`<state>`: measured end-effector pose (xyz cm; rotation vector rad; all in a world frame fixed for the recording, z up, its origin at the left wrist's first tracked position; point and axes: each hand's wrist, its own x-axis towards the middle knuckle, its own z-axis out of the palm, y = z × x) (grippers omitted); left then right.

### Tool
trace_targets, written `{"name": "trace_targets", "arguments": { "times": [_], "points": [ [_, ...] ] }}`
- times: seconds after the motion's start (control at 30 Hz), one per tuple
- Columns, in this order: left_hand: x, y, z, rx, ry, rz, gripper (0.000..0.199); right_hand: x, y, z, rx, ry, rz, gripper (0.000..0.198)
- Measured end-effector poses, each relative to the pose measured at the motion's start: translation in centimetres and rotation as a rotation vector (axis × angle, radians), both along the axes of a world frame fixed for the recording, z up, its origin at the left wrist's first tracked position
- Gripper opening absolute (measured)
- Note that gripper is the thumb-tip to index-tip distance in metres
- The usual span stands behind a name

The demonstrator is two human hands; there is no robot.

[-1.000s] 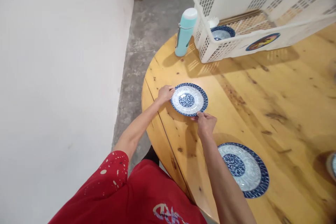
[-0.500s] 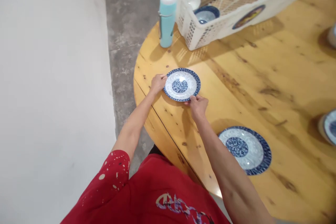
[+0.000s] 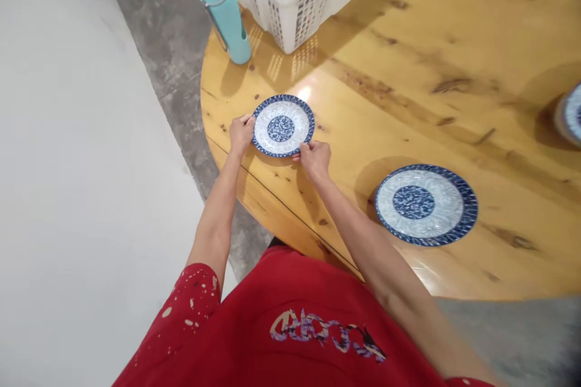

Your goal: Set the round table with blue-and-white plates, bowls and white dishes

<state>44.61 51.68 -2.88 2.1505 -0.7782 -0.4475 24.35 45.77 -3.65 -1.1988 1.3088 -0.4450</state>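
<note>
From the head camera, the small blue-and-white plate [image 3: 282,126] lies flat on the round wooden tabletop [image 3: 408,72] near its edge. The left hand [image 3: 241,133] pinches its left rim with curled fingers; the right hand [image 3: 315,159] pinches its near rim. A larger plate [image 3: 425,204] sits well apart, with a teal flask [image 3: 223,7] beside a white basket [image 3: 299,9].

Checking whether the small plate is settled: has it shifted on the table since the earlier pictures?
Cannot tell. The camera swings, and the small plate keeps about the same place between the teal bottle and the table edge.
</note>
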Motion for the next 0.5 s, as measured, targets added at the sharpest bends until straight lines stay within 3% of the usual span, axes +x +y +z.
{"name": "trace_targets", "arguments": {
  "times": [0.23, 0.5],
  "points": [
    [-0.1, 1.6, -0.2, 0.040, 0.057, -0.044, 0.028, -0.8, 2.0, -1.2, -0.034, -0.033, -0.024, 0.021],
    [0.3, 1.2, -0.1, 0.065, 0.054, -0.056, 0.030, -0.4, 2.5, -1.0, 0.002, -0.046, -0.065, 0.025]
  ]
}}
